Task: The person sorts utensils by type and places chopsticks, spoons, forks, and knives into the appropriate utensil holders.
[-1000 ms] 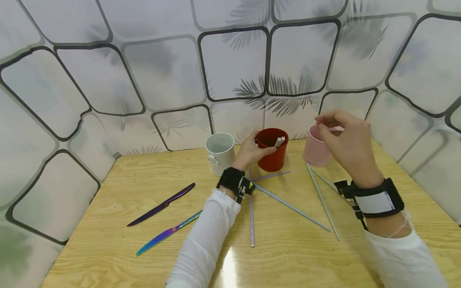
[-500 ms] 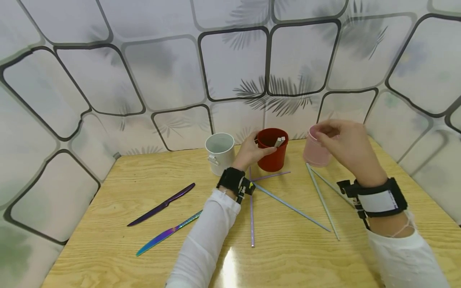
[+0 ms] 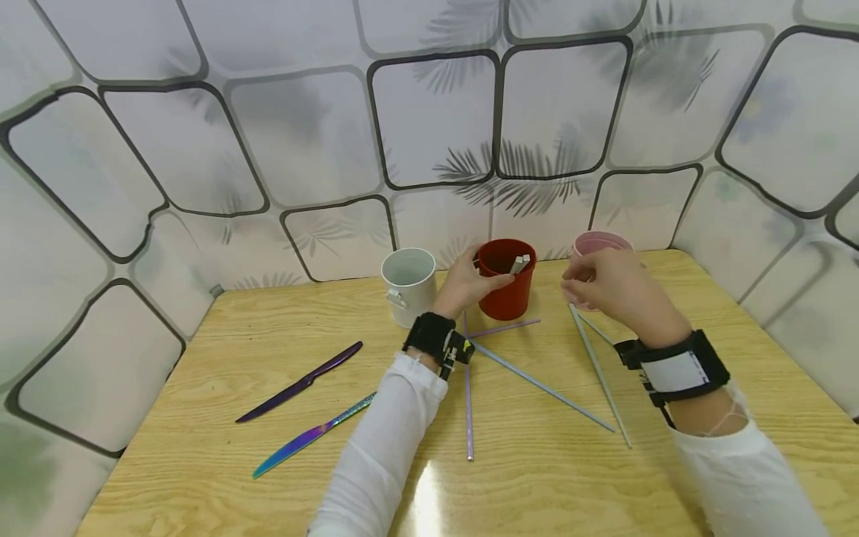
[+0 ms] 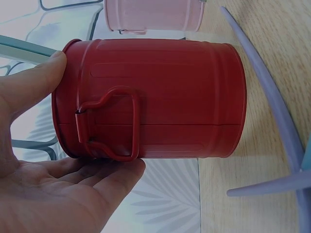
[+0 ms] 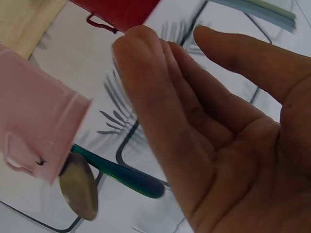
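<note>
My left hand [image 3: 464, 283] holds the red bucket [image 3: 505, 298] from its left side, thumb at the rim and fingers along the wall by its wire handle. Two pale chopsticks [image 3: 520, 264] poke out of that bucket. In front of the pink bucket [image 5: 39, 107] hovers my right hand [image 3: 620, 287], with bent, loose fingers and nothing between them and the thumb. The right wrist view shows a spoon [image 5: 80, 187] and a teal handle [image 5: 124, 174] sticking out of the pink bucket's mouth.
A white bucket [image 3: 409, 294] stands left of the red one. On the wooden table lie lavender chopsticks [image 3: 469, 410], a blue chopstick [image 3: 543, 388], and green chopsticks [image 3: 599, 373]. Farther left are a dark purple knife [image 3: 302, 382] and a rainbow knife [image 3: 314, 435]. A patterned wall rises behind.
My right hand has moved down and to the left, from the pink bucket's rim to in front of its wall. The left hand and the red bucket have stayed put.
</note>
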### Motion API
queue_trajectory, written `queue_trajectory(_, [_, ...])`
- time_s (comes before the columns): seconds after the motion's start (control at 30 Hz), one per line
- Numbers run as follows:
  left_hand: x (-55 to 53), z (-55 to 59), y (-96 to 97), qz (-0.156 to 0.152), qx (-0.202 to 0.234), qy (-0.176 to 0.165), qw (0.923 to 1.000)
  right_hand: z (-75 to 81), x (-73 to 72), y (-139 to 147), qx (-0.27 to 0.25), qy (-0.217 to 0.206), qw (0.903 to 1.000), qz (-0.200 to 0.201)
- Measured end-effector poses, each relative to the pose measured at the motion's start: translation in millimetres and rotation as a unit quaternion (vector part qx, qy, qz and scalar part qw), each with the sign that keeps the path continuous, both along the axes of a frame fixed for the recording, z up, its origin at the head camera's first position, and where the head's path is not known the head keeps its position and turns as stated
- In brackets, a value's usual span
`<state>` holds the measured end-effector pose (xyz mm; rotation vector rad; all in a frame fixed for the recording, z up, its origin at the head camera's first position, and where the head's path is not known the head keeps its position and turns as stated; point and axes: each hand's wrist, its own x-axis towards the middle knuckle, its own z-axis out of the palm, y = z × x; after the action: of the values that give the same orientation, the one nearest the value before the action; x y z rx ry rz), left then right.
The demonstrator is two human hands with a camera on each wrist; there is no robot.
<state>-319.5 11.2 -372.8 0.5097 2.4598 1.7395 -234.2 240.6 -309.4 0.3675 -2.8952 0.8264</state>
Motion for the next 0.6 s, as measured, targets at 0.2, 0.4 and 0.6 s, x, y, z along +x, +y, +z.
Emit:
queue_trajectory(0.2, [-1.6, 0.1, 0.1, 0.000, -0.001, -0.003, 1.0000, -13.6, -10.2, -2, 0.018, -0.029, 0.9994, 0.006])
queue_trajectory(0.4, [-2.5, 0.1, 0.8, 0.000, 0.003, -0.005, 1.0000, -23.1, -16.0, -1, 0.051, -0.040, 0.9979, -0.005])
queue_trajectory(0.6, [-2.0, 0.4, 0.2, 0.003, 0.001, -0.010, 0.9999, -32.8, -21.9, 4, 0.062, -0.042, 0.9972, 0.002])
